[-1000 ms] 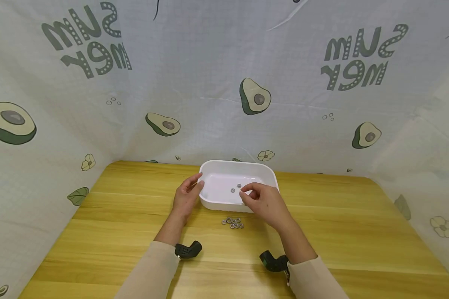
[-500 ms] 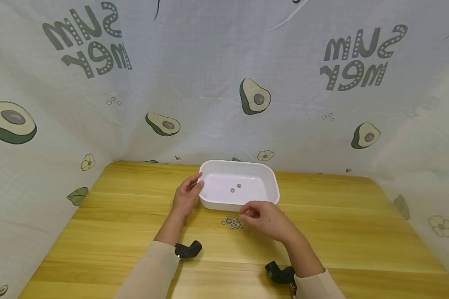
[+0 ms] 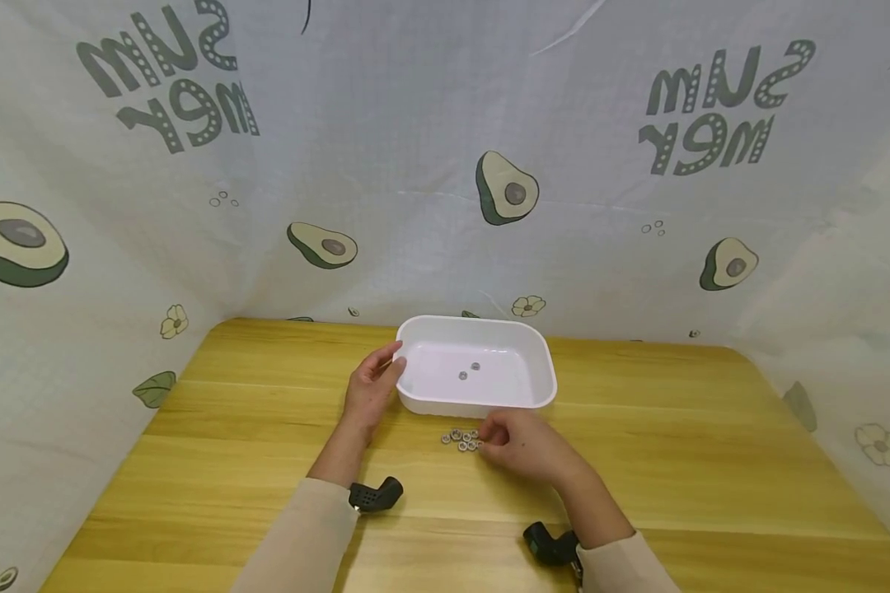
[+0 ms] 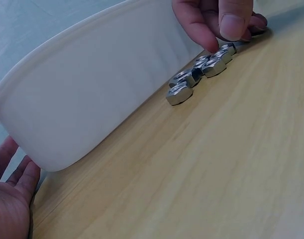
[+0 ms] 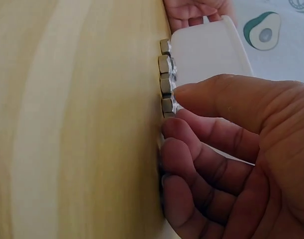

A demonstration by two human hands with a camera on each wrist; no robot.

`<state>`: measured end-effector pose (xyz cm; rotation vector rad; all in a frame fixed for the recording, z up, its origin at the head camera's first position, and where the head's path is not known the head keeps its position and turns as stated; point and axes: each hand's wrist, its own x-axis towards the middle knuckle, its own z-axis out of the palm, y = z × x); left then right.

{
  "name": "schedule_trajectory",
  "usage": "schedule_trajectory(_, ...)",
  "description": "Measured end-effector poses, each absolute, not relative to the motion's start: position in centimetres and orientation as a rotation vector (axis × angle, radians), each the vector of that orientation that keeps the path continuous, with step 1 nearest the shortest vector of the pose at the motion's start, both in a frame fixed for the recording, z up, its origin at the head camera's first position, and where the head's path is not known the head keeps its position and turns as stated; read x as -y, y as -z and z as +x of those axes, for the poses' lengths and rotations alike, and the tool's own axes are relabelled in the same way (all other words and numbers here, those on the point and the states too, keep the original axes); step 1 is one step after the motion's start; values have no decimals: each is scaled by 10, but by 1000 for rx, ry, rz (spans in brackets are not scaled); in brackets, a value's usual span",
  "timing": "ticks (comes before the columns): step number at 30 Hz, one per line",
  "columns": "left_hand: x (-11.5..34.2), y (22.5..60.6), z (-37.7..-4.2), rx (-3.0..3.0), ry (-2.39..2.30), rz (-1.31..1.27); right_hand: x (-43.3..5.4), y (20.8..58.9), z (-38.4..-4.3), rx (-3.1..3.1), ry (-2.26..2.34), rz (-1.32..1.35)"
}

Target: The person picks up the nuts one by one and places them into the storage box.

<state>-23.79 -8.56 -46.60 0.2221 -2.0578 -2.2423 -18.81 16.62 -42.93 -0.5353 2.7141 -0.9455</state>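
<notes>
A white rectangular plastic tray (image 3: 478,409) stands on the wooden table, with two small metal nuts (image 3: 470,371) lying in it. My left hand (image 3: 371,395) rests against the tray's left end, thumb and forefinger at the rim; in the left wrist view its other fingers (image 4: 27,177) lie nearly straight by the outer wall. In front of the tray lies a close cluster of several hex nuts (image 4: 191,74). My right hand (image 3: 526,445) is at the right end of this cluster, its thumb and forefinger tips apart and right at the nuts (image 5: 165,82), the other fingers loosely bent.
The yellow wooden table (image 3: 682,461) reaches back to a pale cloth (image 3: 415,165) printed with avocados. More cloth hangs along both sides. A black wrist camera (image 3: 376,494) sits on the left wrist and another black camera (image 3: 551,543) on the right.
My right hand has come back from over the tray and down to the right end of the nut cluster. The left hand stays at the tray, and the two nuts inside have not moved.
</notes>
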Motion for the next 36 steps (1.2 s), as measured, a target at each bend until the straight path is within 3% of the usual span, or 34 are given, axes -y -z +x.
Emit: schedule_trajectory(36, 85, 466, -238, 2048, 2241, 225, -159, 413, -179, -2703, 910, -561)
